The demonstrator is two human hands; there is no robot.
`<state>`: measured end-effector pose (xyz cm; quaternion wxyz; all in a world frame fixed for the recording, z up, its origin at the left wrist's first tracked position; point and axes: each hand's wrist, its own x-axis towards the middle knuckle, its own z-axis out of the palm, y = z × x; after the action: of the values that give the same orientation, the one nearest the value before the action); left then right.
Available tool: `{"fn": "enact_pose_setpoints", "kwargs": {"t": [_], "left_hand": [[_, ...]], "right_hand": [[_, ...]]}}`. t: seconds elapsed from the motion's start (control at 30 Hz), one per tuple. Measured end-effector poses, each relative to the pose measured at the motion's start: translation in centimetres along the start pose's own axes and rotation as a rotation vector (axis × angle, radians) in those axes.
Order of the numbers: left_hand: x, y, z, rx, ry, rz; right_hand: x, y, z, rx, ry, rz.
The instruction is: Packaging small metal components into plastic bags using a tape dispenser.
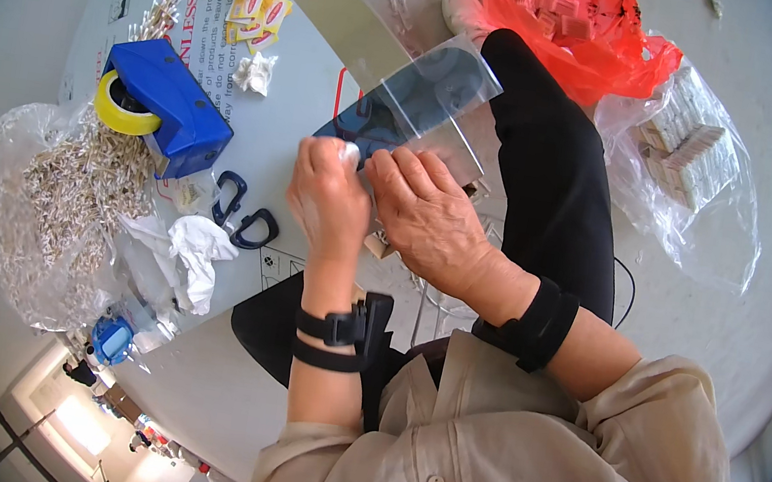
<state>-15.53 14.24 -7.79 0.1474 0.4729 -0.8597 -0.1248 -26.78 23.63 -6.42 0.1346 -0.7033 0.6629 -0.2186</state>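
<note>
At the table edge, my left hand (pixel 328 194) is closed, with a small white wad (pixel 349 153) showing at its fingertips. Close beside it, my right hand (pixel 432 216) has curled fingers pressed together; what they grip, if anything, is hidden. Just beyond both hands lies a dark bluish sheet (pixel 349 118), partly covered by clear plastic film (pixel 455 82) that reaches over the table edge. To the left of my left hand rest scissors (pixel 253 226) with dark blue handles. Farther left stands a blue tape dispenser (pixel 173 95) carrying a roll of yellow tape (pixel 117 106).
A clear bag of cotton swabs (pixel 62 203) sits at the left, near a crumpled white cloth (pixel 196 258). Small yellow boxes (pixel 258 14) lie at the far left. On the floor are a red bag (pixel 593 58) and a clear bag of white packs (pixel 689 147).
</note>
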Motion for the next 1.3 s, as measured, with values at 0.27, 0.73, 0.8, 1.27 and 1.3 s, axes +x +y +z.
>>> {"fn": "enact_pose_setpoints", "kwargs": {"t": [0.27, 0.73, 0.8, 1.27, 1.3], "left_hand": [[-1.1, 0.5, -0.1, -0.02, -0.047, -0.044], [1.0, -0.1, 0.0, 0.013, 0.05, -0.038], [1.0, 0.2, 0.0, 0.029, 0.054, -0.032], [-0.9, 0.8, 0.4, -0.023, 0.018, -0.076], [-0.4, 0.8, 0.1, -0.047, 0.015, -0.061]], "right_hand": [[-0.1, 0.4, -0.3, 0.042, 0.003, 0.011], [-0.2, 0.0, -0.7, 0.007, -0.059, -0.006], [0.0, 0.3, -0.5, -0.005, -0.031, 0.0], [-0.2, 0.4, -0.8, 0.042, -0.056, -0.001], [-0.2, 0.4, -1.0, 0.046, -0.077, 0.0]]}}
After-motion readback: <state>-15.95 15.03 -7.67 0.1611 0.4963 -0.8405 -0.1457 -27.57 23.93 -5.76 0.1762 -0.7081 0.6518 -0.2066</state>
